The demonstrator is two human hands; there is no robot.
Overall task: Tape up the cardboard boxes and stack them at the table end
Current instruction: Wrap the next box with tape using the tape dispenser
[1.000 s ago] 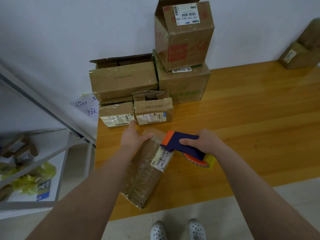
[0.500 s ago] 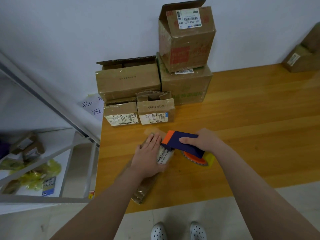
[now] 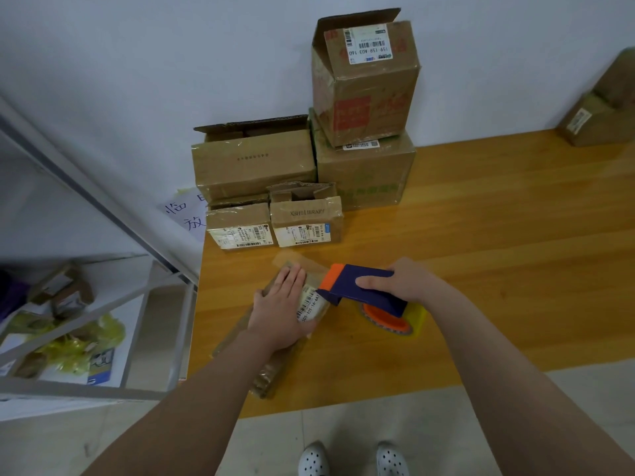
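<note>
Our left hand (image 3: 281, 309) had slid back, pressing flat on the long brown cardboard box (image 3: 268, 369) at seven o'clock on the wooden desk (image 3: 481, 269); our right hand (image 3: 402, 283) gripped the blue-and-orange plastic tape dispenser (image 3: 360, 286) at its three o'clock, so taping looked imminent.

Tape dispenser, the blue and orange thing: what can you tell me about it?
The tape dispenser looks plastic: a dark blue body with an orange front end, and an orange hub below carrying a yellowish tape roll. The right hand grips the body from above. Its front end meets the flat box by the white label; whether the roll touches the table is unclear.
</note>
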